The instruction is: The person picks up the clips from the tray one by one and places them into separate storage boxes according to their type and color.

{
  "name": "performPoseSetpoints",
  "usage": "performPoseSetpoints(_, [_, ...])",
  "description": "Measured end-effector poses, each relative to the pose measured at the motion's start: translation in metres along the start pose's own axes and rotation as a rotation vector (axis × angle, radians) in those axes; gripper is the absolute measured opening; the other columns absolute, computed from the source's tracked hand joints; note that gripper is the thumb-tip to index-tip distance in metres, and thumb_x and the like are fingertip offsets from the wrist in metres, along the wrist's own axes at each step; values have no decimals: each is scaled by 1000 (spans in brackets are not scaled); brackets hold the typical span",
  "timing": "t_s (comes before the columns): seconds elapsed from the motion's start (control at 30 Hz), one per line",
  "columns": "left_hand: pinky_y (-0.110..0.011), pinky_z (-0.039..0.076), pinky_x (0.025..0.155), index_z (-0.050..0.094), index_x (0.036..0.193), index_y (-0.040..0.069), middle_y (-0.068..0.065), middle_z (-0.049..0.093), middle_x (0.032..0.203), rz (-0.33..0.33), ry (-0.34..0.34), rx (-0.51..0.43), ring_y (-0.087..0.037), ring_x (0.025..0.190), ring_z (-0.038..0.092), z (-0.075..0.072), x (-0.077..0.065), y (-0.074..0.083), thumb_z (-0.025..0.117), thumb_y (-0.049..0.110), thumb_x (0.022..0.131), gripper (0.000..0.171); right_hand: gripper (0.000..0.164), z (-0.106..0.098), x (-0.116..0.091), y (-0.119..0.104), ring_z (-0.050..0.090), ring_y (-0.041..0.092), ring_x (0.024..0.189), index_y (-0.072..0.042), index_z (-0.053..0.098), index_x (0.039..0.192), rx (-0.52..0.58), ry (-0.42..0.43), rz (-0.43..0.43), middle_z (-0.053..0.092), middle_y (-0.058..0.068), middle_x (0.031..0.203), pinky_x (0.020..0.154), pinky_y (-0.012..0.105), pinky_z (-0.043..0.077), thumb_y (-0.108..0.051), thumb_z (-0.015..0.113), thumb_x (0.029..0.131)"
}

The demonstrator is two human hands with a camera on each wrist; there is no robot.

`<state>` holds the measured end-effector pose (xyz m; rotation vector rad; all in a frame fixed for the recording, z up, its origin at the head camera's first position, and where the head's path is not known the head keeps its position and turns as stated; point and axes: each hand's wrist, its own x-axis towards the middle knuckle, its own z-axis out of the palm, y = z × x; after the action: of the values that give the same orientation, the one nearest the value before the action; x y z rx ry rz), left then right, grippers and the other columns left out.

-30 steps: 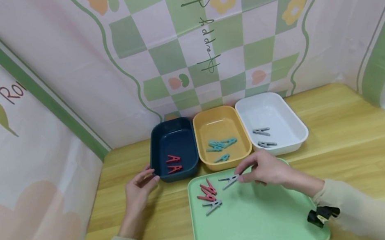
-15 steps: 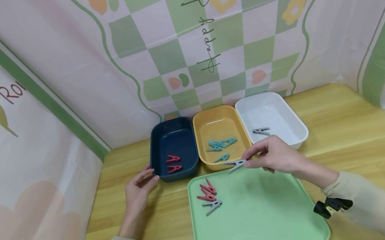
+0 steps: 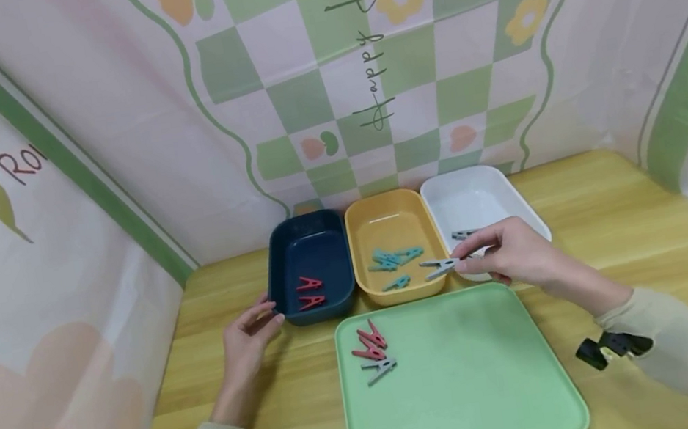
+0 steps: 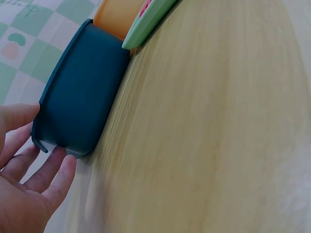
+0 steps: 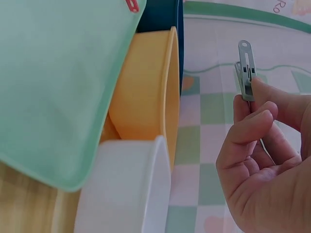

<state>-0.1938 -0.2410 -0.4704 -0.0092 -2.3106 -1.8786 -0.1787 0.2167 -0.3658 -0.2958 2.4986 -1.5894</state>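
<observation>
My right hand point(image 3: 513, 252) pinches a grey clothespin point(image 3: 440, 267) between thumb and fingers, above the seam between the yellow bin point(image 3: 356, 231) and the white bin point(image 3: 526, 206). In the right wrist view the clothespin point(image 5: 246, 70) points up from the fingertips. My left hand point(image 3: 250, 336) touches the near left corner of the navy bin point(image 3: 274, 254); in the left wrist view its fingers point(image 4: 60, 182) lie fairly straight against the bin's end. Another grey clothespin point(image 3: 379, 369) and red clothespins point(image 3: 370, 344) lie on the green tray point(image 3: 464, 389).
The navy bin holds two red clothespins point(image 3: 311, 292). Several teal clothespins point(image 3: 391, 259) lie in the yellow bin. A grey clothespin point(image 3: 463, 234) shows in the white bin, partly behind my right hand. A patterned cloth point(image 3: 353, 94) hangs behind the wooden table point(image 3: 628, 239).
My right hand has lifted the grey clothespin off the green tray and carried it back and to the right, toward the white bin. My left hand has stayed at the navy bin.
</observation>
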Motion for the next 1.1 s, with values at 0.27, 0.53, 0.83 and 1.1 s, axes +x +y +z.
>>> performPoseSetpoints(0.27, [-26,61,90,70,123,-8,-16,58,151,-8,-1,-30,-40,124,64,0,0,-1,76,-6,92,31,33,-19,8,7,48,11,51,5,74,120,-10,54,55,74,6,89,44,25,43,-15,82,94])
performPoseSetpoints(0.53, [-26,62,89,71,124,-5,-14,58,151,-11,12,24,-36,122,66,0,1,0,77,-3,92,32,41,-37,19,13,48,10,52,6,71,124,-24,106,83,64,-3,72,45,24,41,-20,81,94])
performPoseSetpoints(0.83, [-27,62,89,71,124,-6,-14,58,150,-23,2,1,-38,124,65,1,1,0,77,-4,92,32,43,-54,35,25,48,10,54,5,70,126,-52,152,137,60,-2,66,47,24,44,-22,81,95])
performPoseSetpoints(1.1, [-24,61,90,70,123,-8,-17,57,151,-13,-2,10,-40,124,64,1,0,1,77,-4,93,32,43,-63,51,31,50,7,55,7,68,128,-56,160,136,74,-7,85,48,22,46,-19,80,96])
